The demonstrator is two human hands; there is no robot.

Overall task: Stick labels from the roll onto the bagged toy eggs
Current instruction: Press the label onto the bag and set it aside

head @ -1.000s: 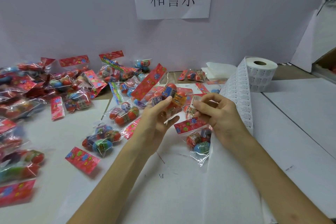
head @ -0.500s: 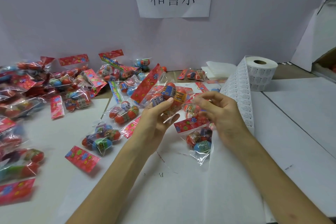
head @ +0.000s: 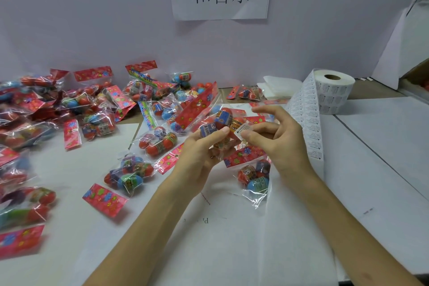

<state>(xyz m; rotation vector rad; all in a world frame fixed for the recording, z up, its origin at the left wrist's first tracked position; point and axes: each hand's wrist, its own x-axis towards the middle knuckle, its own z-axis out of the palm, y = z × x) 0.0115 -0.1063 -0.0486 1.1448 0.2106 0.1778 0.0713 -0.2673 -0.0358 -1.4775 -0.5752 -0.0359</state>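
Now label (head: 241, 128) closer to bag (head: 217, 120).

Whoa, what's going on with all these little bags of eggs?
A person is labelling bags of toy eggs. The left hand holds one bag up, and the right hand pinches a small white label against it. The label roll stands to the right, its strip trailing down over the table. Many other bags lie heaped on the left.
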